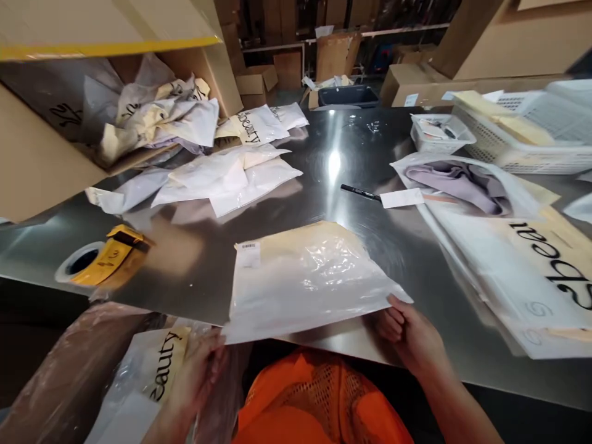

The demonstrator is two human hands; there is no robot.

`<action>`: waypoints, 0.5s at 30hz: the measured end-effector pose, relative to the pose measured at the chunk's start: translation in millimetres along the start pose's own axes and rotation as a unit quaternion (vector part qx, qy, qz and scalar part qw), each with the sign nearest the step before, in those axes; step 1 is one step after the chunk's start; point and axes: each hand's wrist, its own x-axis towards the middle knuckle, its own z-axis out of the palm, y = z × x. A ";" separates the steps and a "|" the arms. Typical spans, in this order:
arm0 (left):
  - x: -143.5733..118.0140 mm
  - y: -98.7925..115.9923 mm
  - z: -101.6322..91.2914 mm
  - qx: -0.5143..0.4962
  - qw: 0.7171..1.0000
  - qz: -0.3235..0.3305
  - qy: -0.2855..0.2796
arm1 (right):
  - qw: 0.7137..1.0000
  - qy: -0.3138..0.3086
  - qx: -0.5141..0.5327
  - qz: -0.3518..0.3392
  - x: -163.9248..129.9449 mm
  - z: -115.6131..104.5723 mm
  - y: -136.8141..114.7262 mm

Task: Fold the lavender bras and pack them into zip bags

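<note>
A white plastic garment bag (296,283) with a small barcode label (248,254) spans the space between my hands, over the table's front edge. My left hand (203,367) pinches its near left corner. At the near right corner, my right hand (400,324) is closed on the bag, thumb on top. What lies inside the bag is hard to make out. Below my left hand hangs another bag (134,376) with black lettering, among clear plastic film (78,364).
On the steel table (296,213) lie a yellow tape dispenser (113,259), a black pen (359,192) and more bags (217,176). A cardboard box (41,148) stuffed with bags stands left. Lettered bags (522,265), a small basket (441,132) and a larger basket (522,151) are right.
</note>
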 end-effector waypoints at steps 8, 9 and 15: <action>25.2 24.5 7.0 0.405 0.874 0.204 0.173 | 0.992 0.109 0.033 -0.050 -23.5 -13.0 1.5; 21.7 32.1 14.6 0.486 0.803 0.275 0.209 | 0.989 0.125 0.042 -0.068 -22.4 -11.3 -1.0; 2.9 51.1 94.7 0.694 0.451 0.558 -0.058 | 0.987 0.107 0.013 -0.119 -17.2 -7.4 -17.8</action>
